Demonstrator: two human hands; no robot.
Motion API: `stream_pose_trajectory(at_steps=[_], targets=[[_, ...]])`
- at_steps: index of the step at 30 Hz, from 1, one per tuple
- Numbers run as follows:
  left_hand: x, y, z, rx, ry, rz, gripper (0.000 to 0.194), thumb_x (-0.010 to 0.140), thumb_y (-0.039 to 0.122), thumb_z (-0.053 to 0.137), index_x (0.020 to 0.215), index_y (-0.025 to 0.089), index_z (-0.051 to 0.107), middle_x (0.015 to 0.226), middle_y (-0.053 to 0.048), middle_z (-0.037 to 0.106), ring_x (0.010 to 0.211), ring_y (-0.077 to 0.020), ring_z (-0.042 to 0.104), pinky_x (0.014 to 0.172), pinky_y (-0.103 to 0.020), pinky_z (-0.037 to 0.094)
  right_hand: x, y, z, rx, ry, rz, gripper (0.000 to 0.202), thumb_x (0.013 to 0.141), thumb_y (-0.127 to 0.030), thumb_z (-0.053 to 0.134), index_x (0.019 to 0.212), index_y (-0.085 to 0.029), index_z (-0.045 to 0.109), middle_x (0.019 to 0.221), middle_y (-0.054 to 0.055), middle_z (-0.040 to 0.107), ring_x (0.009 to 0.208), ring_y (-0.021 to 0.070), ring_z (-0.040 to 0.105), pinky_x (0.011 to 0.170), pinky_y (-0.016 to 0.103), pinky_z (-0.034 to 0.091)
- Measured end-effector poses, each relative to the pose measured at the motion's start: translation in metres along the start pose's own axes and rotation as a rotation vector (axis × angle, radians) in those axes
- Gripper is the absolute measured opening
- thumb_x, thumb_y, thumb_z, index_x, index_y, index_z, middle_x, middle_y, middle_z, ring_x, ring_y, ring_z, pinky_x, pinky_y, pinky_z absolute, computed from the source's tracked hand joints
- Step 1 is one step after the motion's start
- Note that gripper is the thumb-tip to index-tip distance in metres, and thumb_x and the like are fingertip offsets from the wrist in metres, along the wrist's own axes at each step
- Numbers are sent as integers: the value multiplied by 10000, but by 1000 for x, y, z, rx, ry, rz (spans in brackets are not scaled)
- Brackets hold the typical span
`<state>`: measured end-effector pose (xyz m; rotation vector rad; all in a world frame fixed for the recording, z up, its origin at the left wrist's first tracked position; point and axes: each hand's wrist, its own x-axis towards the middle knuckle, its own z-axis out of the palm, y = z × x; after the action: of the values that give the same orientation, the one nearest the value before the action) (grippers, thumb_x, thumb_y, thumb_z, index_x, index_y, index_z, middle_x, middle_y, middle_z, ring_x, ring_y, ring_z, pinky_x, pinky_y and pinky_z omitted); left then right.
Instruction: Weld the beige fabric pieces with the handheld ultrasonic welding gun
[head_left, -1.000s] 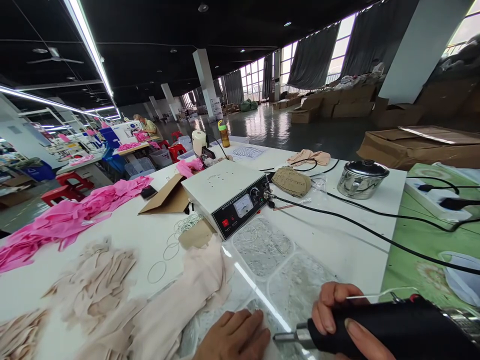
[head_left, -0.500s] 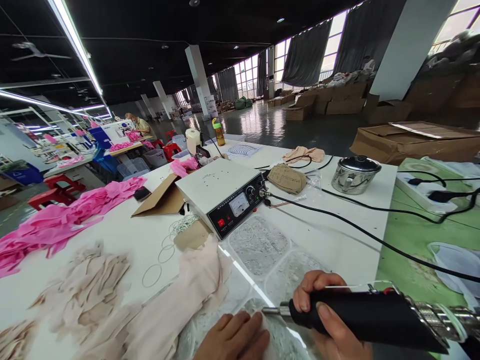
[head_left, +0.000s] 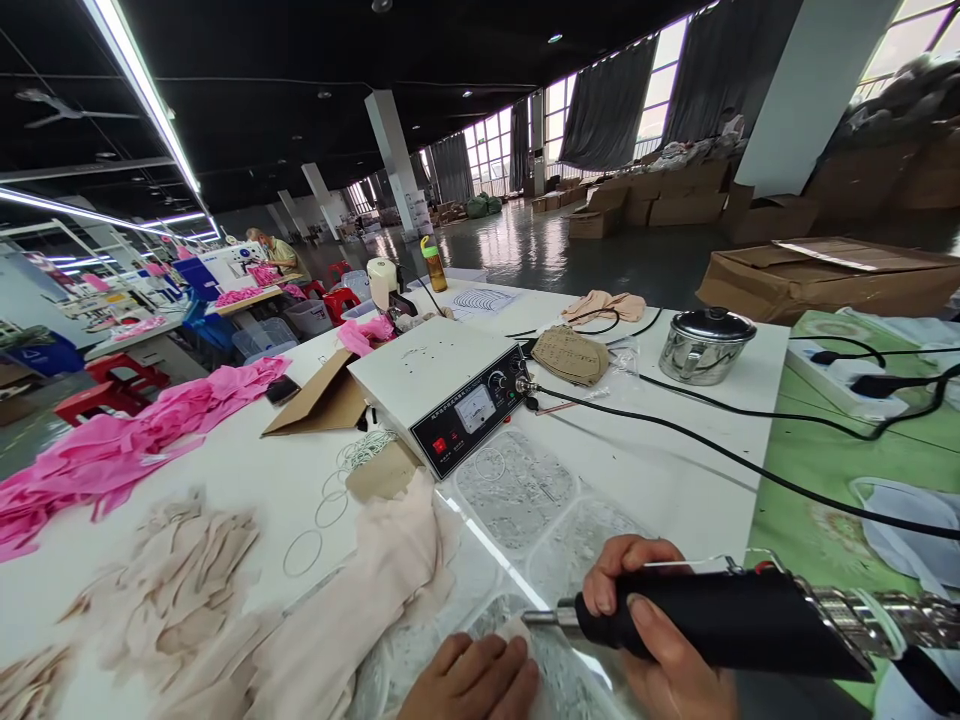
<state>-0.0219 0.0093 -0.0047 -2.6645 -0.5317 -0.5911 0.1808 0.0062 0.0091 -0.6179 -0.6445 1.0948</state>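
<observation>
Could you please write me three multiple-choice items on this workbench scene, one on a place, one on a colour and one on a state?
1. Where does the lidded metal pot stand?
A. On the white table, beyond the black cable
B. On the control box
C. On a red stool

2. What colour is the cloth heap at the far left of the table?
A. Blue
B. Pink
C. Green

3. What is the right hand doing?
A. Lying flat and empty
B. Lifting the pot lid
C. Gripping the black hand tool

Answers: 1 A, the pot sits on the tabletop past the cable. 2 B, the heap is bright pink. 3 C, its fingers wrap the tool's black body, whose metal tip points toward the left hand.
</observation>
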Motion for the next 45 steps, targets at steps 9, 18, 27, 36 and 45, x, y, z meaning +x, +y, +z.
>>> stream_pose_trajectory(at_steps=[9,18,27,36,45], targets=[[-1,4,4,-79,55,-55,345,1048,146,356,985,133,694,1019,-48,724,884,-152,646,686,-253,472,-3,-10,-6,6,-17,33,148,814,-351,666,865,-250,570,795,-6,492,611,135,505,590,287,465],[-10,10,12,-89,78,-86,227,1021,164,443,1032,141,668,1083,-65,683,949,-159,614,745,-256,461,-12,-15,-6,2,1,94,188,796,-383,692,837,-254,562,782,-3,486,600,139,497,573,290,460],[-6,7,8,-96,45,-55,280,1018,109,389,1009,126,668,1078,-77,682,929,-158,613,730,-254,453,-11,-16,2,-74,-6,86,252,793,-411,715,774,-251,521,742,-19,502,587,133,492,569,270,452],[-7,10,6,-97,-2,-64,274,1033,145,375,1030,112,648,1082,-97,680,931,-162,624,738,-254,460,-10,-17,-18,-80,-150,57,111,861,-358,623,869,-265,563,794,-2,489,609,145,519,571,298,487],[-6,8,0,-138,-4,-69,324,1054,219,340,1038,147,656,1092,-96,692,960,-179,639,727,-267,485,-13,-24,-18,-79,-162,73,97,859,-350,628,873,-266,581,787,17,494,585,158,517,545,318,492]])
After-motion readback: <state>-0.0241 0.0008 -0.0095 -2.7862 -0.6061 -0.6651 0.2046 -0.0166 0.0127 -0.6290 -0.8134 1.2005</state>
